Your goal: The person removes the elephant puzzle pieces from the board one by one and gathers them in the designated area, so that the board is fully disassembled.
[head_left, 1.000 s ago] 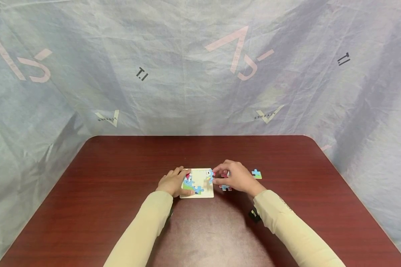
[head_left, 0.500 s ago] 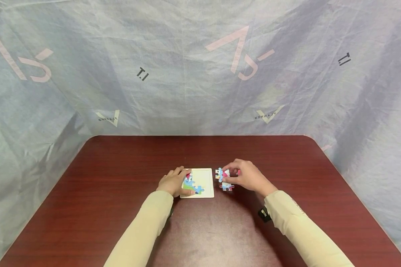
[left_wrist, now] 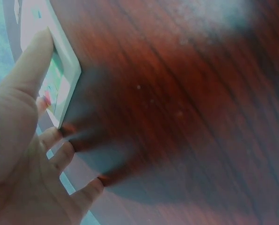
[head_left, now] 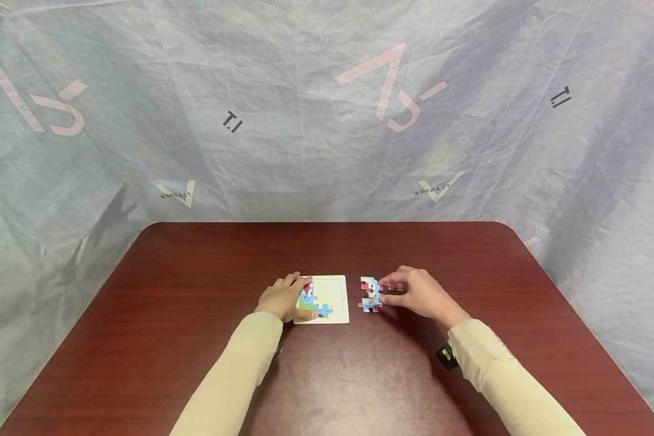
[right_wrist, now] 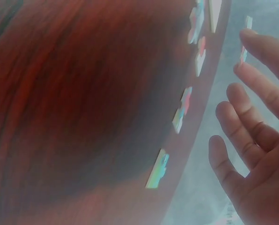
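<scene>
My left hand [head_left: 282, 298] rests at the left side of a pale square puzzle tray [head_left: 335, 293], fingers spread. In the left wrist view its thumb [left_wrist: 34, 58] lies on the tray, while other fingertips touch the table. Joined blue and green jigsaw pieces [head_left: 323, 310] fill the tray's lower left part, some covered by the hand. To the right, my right hand [head_left: 416, 292] pinches a jigsaw piece [head_left: 374, 286] between thumb and index finger. The right wrist view shows that piece [right_wrist: 243, 54] raised off the table, its other fingers spread.
Below the held piece a loose jigsaw piece [head_left: 369, 306] lies on the dark red table [head_left: 327, 375]. Another loose piece [head_left: 396, 286] is partly behind the right hand. In the right wrist view several pieces, one green-edged piece [right_wrist: 157, 169] among them, lie in a row. Grey cloth [head_left: 305, 121] hangs behind.
My right hand has moved right, away from the tray, with the jigsaw piece, which has turned in its fingers. The left hand and tray stay where they were.
</scene>
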Motion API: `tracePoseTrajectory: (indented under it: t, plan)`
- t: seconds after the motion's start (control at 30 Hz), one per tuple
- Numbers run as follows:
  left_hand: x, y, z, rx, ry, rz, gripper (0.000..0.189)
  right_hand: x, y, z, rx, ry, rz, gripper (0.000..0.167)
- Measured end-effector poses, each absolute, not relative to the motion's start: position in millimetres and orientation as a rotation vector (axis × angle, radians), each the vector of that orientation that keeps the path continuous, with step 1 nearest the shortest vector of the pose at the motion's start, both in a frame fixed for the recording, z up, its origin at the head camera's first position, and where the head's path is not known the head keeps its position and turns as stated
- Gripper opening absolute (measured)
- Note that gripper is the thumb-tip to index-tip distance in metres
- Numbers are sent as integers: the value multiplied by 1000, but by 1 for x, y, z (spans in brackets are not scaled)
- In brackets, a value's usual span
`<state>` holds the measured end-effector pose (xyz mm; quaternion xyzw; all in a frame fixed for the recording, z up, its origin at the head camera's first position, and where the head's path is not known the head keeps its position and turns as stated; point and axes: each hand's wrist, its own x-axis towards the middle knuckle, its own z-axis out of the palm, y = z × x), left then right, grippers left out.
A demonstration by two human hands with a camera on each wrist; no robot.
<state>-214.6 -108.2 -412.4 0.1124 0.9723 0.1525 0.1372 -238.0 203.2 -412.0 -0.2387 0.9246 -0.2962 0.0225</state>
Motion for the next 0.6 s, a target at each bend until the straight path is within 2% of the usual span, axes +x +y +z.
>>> tracePoseTrajectory:
  t: [0.27, 0.6]
  plan:
    - [-215, -108, -413, 328, 2810, 430, 81, -236, 219, -418, -710, 2892, -826, 30]
    - [-215, -108, -414, 335, 2820, 438, 82, -233, 234, -423, -705, 2891, -726, 25]
